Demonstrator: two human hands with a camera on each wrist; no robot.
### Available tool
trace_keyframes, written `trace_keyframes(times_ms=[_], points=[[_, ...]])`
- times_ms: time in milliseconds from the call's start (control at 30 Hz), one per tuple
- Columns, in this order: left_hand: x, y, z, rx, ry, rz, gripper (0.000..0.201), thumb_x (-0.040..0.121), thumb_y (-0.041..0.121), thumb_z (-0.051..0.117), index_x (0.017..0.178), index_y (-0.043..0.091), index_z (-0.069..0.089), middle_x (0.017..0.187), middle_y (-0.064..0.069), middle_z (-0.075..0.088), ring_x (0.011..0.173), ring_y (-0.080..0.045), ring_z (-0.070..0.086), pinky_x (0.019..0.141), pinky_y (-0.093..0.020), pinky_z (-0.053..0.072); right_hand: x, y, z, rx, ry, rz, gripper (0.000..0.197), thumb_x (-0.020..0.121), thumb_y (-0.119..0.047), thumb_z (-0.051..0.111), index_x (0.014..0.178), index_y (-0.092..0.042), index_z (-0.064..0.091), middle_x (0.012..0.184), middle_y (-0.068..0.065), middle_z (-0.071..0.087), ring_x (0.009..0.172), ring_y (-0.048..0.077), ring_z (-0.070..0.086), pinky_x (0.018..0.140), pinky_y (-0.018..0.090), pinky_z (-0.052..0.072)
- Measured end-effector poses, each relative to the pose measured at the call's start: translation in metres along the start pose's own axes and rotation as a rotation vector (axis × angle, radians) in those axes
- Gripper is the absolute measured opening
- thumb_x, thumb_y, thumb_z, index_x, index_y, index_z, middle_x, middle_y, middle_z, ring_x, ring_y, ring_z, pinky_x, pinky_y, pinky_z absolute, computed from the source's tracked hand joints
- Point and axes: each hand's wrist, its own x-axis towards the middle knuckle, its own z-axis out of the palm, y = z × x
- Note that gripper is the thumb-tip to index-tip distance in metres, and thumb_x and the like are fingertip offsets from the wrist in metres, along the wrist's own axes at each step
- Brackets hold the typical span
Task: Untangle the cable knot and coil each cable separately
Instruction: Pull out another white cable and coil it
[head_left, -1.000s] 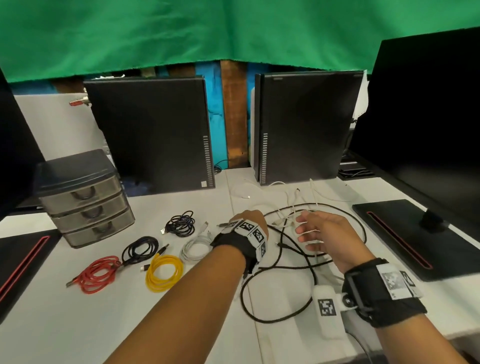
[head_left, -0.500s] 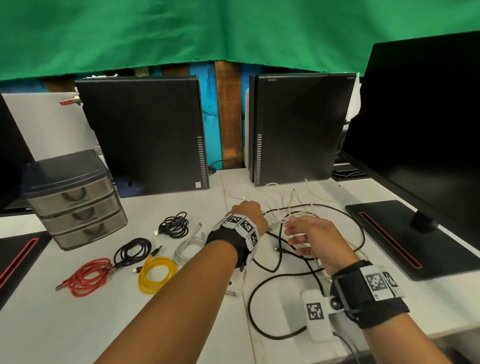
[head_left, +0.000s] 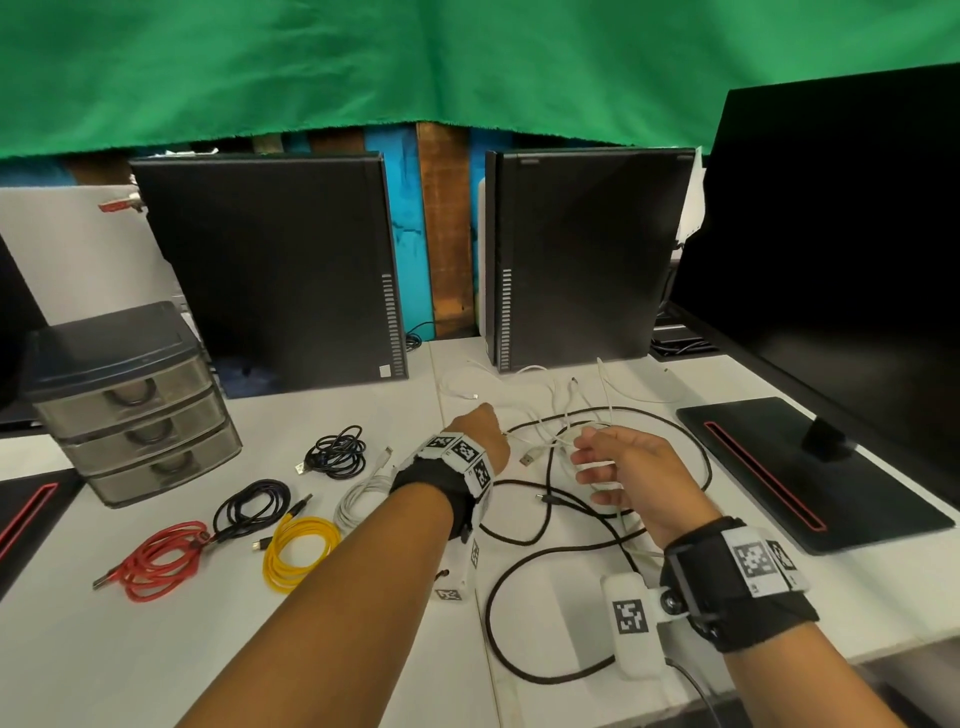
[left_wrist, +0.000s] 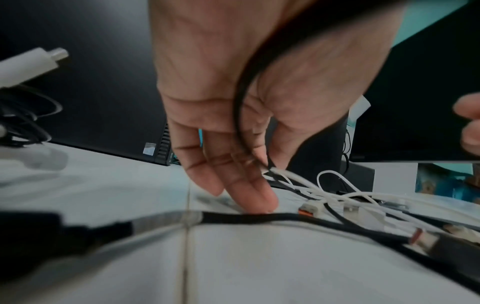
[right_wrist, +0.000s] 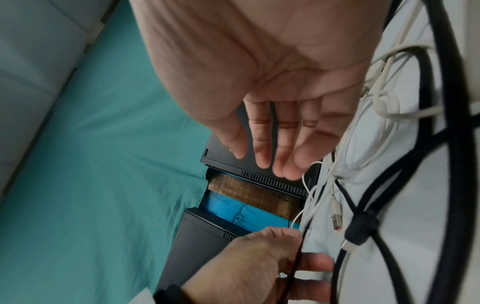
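Note:
A tangle of white cables (head_left: 561, 415) (left_wrist: 337, 197) (right_wrist: 384, 98) and a long black cable (head_left: 489, 618) (left_wrist: 259, 217) (right_wrist: 441, 102) lies on the white table (head_left: 363, 649), right of centre. My left hand (head_left: 485, 423) (left_wrist: 270, 164) (right_wrist: 285, 257) is at the tangle's left edge. Its thumb and fingers pinch a thin white cable, and a black strand runs across the palm. My right hand (head_left: 597, 462) (right_wrist: 272, 160) hovers over the tangle with straight fingers and holds nothing. A USB plug (head_left: 530, 458) lies between the two hands.
Coiled cables lie to the left: red (head_left: 156, 558), black (head_left: 254, 506), yellow (head_left: 298, 551), white (head_left: 363, 493) and another black (head_left: 337, 449). A grey drawer unit (head_left: 130, 400) stands at the far left. Two PC towers (head_left: 270, 270) (head_left: 587, 254) stand behind, and a monitor base (head_left: 805, 467) is on the right.
Both hands have stayed at the tangle. My right hand has lifted slightly off the cables and drawn closer to the left hand. The left hand has kept its hold.

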Motion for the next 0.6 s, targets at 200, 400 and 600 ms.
trace_keyframes(times_ms=[200,400,600], points=[[-0.003,-0.004,0.002,0.243,-0.052,0.057,0.030,0.098,0.019,0.049,0.122,0.011,0.064,0.128,-0.009,0.064,0.112,-0.026,0.062,0.085,-0.029,0.050,0.000,-0.004,-0.003,0.024,0.006,-0.010,0.022,0.097,-0.027,0.062,0.096,-0.007,0.073,0.084,0.006,0.074,0.072,0.018,0.066,0.062,0.028,0.052],[-0.006,0.004,-0.016,0.055,0.220,0.073,0.020,0.098,0.030,0.052,0.109,0.017,0.064,0.109,-0.007,0.067,0.098,-0.028,0.064,0.084,-0.034,0.053,0.000,-0.009,-0.010,0.050,0.066,-0.030,0.025,0.096,-0.027,0.062,0.098,-0.005,0.073,0.083,0.007,0.073,0.073,0.019,0.066,0.065,0.030,0.051],[-0.012,0.020,-0.034,-0.310,0.394,0.198,0.023,0.092,0.048,0.056,0.104,0.030,0.063,0.106,0.004,0.069,0.097,-0.021,0.064,0.087,-0.039,0.054,0.004,-0.010,-0.014,0.066,0.095,-0.026,0.023,0.096,-0.027,0.063,0.099,-0.006,0.073,0.084,0.007,0.074,0.073,0.019,0.066,0.066,0.031,0.052]])
